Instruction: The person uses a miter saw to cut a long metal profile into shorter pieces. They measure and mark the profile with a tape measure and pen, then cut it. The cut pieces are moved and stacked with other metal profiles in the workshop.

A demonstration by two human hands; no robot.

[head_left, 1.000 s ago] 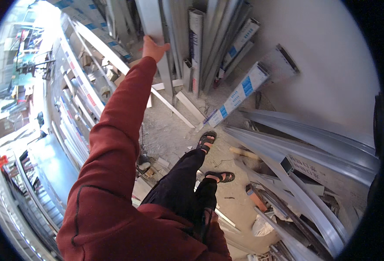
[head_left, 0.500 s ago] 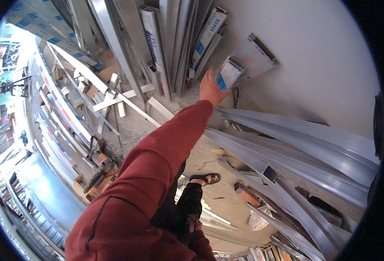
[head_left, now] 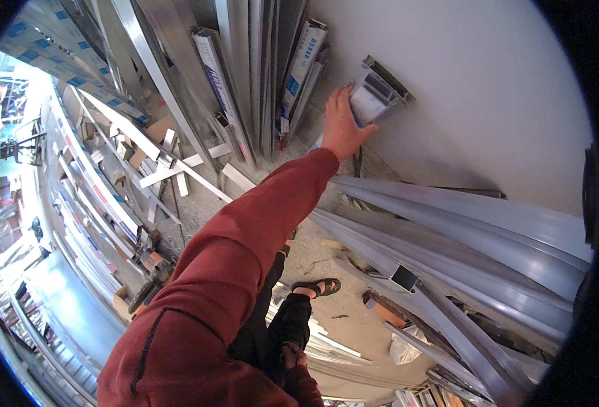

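My left hand is curled round the upper part of a film-wrapped aluminium profile, its fingers over the left edge and its thumb toward the right. The profile's hollow end points up, and its lower length is mostly hidden behind the hand and the red sleeve. Close behind it, a wider profile leans on the pale wall. Low in the picture, my right hand hangs beside my dark trousers; only a little of it shows, and its fingers cannot be made out.
Upright metal profiles lean at the far side, some film-wrapped. Long silver profiles lie along the right. White offcuts cross on the floor at left, near an orange-and-black machine. An open-ended square tube sticks up near my sandalled foot.
My left hand has moved up and slightly right and closed round the wrapped profile. That profile's end now stands nearer the wider one behind it. The whole view has shifted a little.
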